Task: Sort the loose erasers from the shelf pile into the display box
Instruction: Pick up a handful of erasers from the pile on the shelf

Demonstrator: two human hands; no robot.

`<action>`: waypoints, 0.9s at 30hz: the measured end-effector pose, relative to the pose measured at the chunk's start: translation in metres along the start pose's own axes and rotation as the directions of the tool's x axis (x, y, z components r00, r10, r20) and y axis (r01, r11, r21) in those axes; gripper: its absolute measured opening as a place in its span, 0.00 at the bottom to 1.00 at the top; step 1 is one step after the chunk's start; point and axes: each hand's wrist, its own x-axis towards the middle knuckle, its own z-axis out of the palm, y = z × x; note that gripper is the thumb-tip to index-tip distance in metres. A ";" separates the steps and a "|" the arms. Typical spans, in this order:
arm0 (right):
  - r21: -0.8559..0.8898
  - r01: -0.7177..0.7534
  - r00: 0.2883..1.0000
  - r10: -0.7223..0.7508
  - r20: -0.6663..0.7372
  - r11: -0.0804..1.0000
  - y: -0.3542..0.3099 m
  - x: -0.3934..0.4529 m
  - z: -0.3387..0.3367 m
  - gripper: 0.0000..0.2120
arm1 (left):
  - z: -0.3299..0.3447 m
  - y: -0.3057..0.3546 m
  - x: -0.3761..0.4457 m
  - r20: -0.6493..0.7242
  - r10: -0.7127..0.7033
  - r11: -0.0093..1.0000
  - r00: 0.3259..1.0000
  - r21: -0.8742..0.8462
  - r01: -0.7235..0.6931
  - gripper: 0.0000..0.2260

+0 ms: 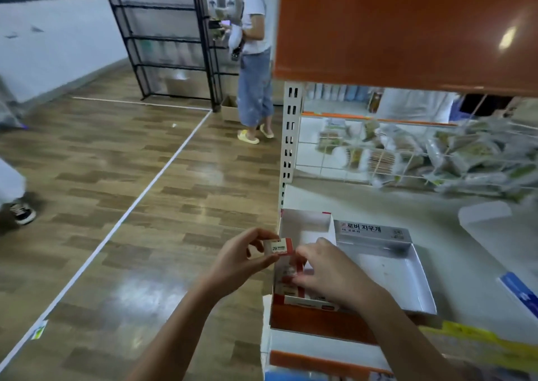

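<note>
While the left hand [241, 257] pinches a small white-and-red 2B eraser [278, 247], the right hand's [326, 273] grip presses erasers inside the white cardboard display box [305, 223].

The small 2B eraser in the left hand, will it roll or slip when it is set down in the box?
The 2B eraser looks block-shaped with flat faces, so it probably will not roll. The left hand pinches it with fingertips only, so it seems light.

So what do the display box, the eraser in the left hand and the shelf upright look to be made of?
Display box: thin printed cardboard, white inside with red trim and folded walls. Eraser: pale block in a printed paper sleeve marked 2B; likely rubber or vinyl, cannot tell which. It is pinched by the left hand. Shelf upright: probably painted metal, cream, with punched slots.
</note>
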 end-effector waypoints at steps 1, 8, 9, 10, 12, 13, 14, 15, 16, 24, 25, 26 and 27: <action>0.003 -0.007 1.000 0.007 -0.002 1.000 -0.001 0.000 0.001 0.09 | -0.001 -0.001 0.001 0.006 0.003 1.000 1.000 -0.013 -0.003 0.13; -0.021 -0.009 1.000 0.009 -0.001 1.000 -0.003 -0.003 0.001 0.12 | -0.004 0.000 0.005 0.048 0.032 0.999 0.998 -0.004 -0.031 0.13; -0.028 -0.005 1.000 0.005 -0.005 1.000 -0.003 -0.002 0.002 0.11 | -0.003 0.001 0.006 0.047 0.036 0.999 0.998 -0.002 -0.036 0.13; -0.042 -0.001 1.000 0.001 -0.008 0.999 -0.003 -0.002 0.003 0.10 | -0.003 0.001 0.006 0.046 0.038 0.999 0.998 -0.002 -0.038 0.13; -0.077 0.005 1.000 -0.006 -0.022 0.997 -0.003 -0.001 0.005 0.09 | -0.003 0.001 0.008 0.046 0.037 0.999 0.998 -0.001 -0.037 0.13; -0.087 0.003 0.999 -0.005 -0.032 0.996 -0.003 -0.001 0.006 0.09 | -0.003 0.000 0.009 0.049 0.042 0.999 0.998 0.005 -0.043 0.13; -0.103 0.004 0.999 -0.008 -0.039 0.995 -0.004 -0.001 0.006 0.09 | -0.003 0.000 0.009 0.052 0.052 0.998 0.997 0.022 -0.053 0.13; -0.126 0.011 0.999 -0.016 -0.043 0.992 -0.004 -0.001 0.006 0.09 | -0.003 0.001 0.010 0.055 0.065 0.997 0.996 0.048 -0.067 0.13; -0.147 0.018 0.999 -0.026 -0.048 0.989 -0.003 -0.002 0.005 0.10 | -0.003 0.003 0.011 0.059 0.078 0.993 0.995 0.080 -0.083 0.13; 0.000 -0.204 0.917 0.191 -0.350 0.979 0.021 -0.032 -0.021 0.07 | 0.009 0.031 0.030 0.307 0.185 0.843 0.934 0.438 -0.311 0.14; 0.004 -0.240 0.912 0.227 -0.342 0.971 0.023 -0.034 -0.022 0.08 | 0.014 0.033 0.033 0.335 0.196 0.813 0.922 0.471 -0.343 0.15; 0.005 -0.275 0.912 0.263 -0.314 0.961 0.024 -0.035 -0.021 0.08 | 0.019 0.034 0.035 0.365 0.199 0.781 0.910 0.501 -0.372 0.16; 0.006 -0.307 0.914 0.297 -0.275 0.952 0.025 -0.036 -0.019 0.09 | 0.024 0.035 0.038 0.392 0.198 0.752 0.898 0.527 -0.396 0.17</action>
